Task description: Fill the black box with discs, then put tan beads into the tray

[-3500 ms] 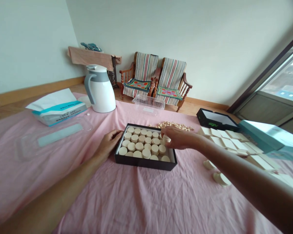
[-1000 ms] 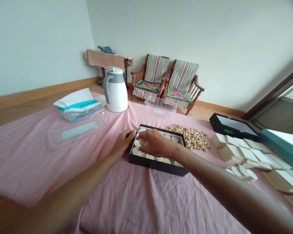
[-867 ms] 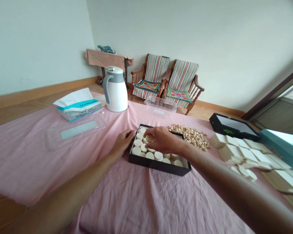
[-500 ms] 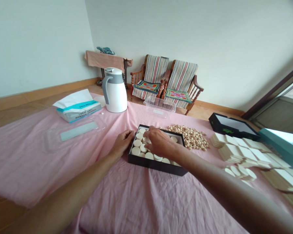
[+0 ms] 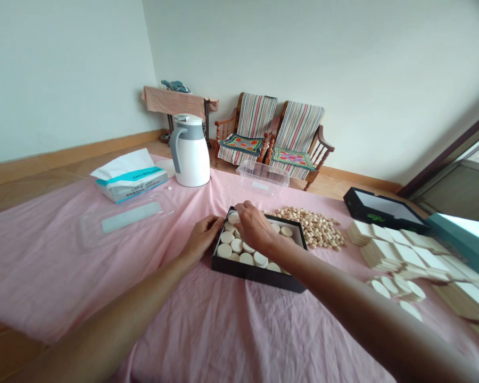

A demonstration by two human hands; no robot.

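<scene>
Pale discs [image 5: 246, 258] crowd a box [image 5: 243, 272] at six o'clock. Left hand [image 5: 203, 236] curls at its ten-o'clock edge, right hand [image 5: 254, 226] at eleven, grips unclear; arranging seems underway, next needing gentleness.

White jug [image 5: 193, 164] beside tissue pack [image 5: 132, 182]

I cannot read any word for certain. On the tissue pack [image 5: 131, 178] I see small dark letters [image 5: 143, 174] along the turquoise band [image 5: 122, 180] and a larger grey row [image 5: 142, 189] beneath, all too blurred for me. The black tray [image 5: 359, 209] to my right carries a green mark [image 5: 376, 217] I cannot make out; the clear container [image 5: 263, 171] shows me a pale, illegible label [image 5: 260, 186].
</scene>
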